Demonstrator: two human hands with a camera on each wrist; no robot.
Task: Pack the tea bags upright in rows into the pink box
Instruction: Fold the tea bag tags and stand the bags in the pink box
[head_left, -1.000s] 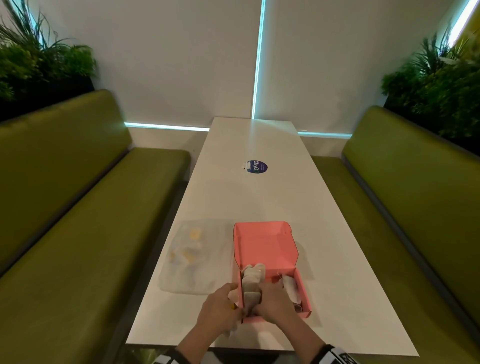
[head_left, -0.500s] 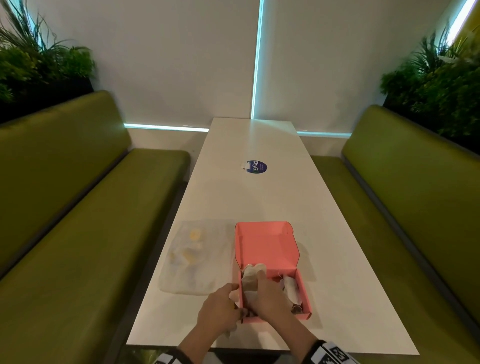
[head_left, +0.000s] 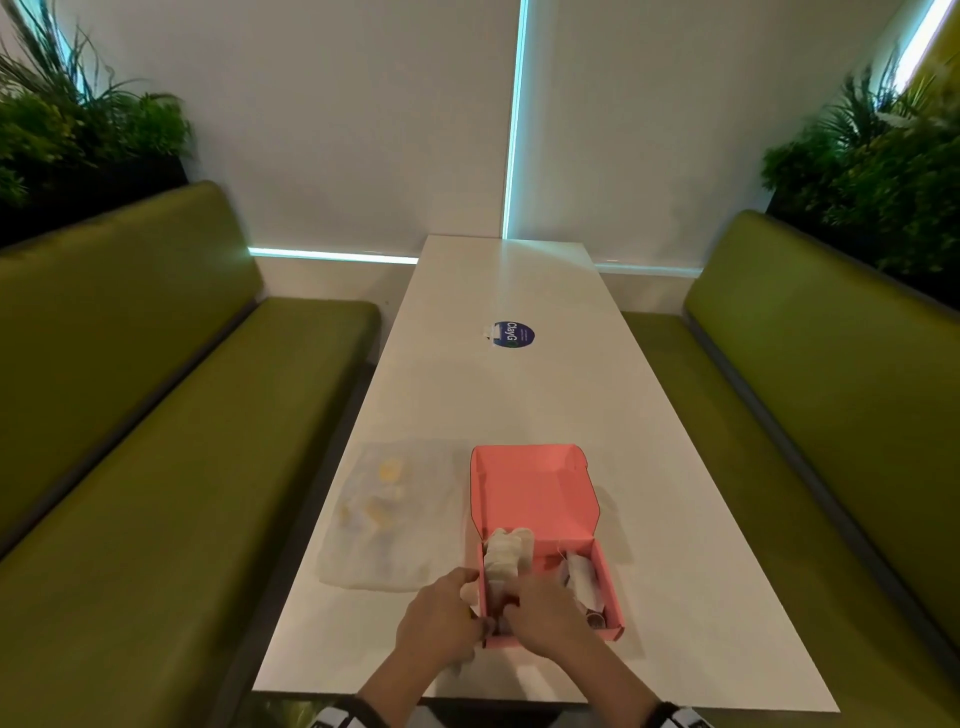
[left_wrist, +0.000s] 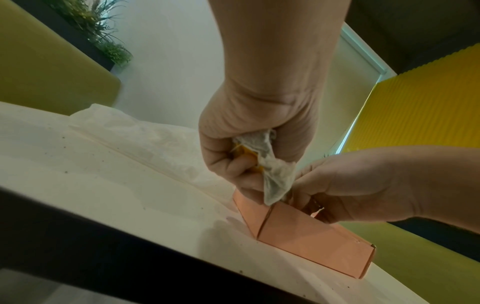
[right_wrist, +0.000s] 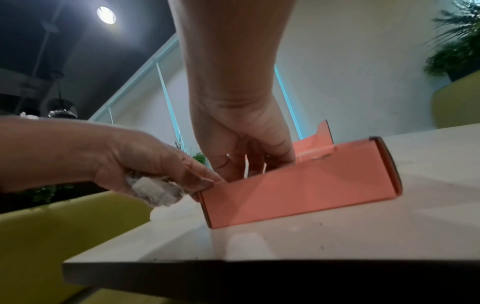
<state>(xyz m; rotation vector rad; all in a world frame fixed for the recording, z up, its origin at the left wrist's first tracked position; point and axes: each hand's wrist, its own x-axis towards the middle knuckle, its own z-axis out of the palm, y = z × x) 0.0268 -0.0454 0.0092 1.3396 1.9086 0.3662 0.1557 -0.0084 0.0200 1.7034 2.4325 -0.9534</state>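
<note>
A crumpled tea bag (left_wrist: 270, 174) is clenched in the left hand (head_left: 441, 623), touching the pink box (head_left: 613, 587) wall at lower centre; inside, the right hand's (head_left: 545, 618) grip cannot be told.

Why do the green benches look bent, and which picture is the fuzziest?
Head view: the wide lens bows the benches outward. Right wrist view: the pink box looks smeared, and a ceiling lamp glares. Left wrist view: the left hand and its tea bags look sharper.
</note>
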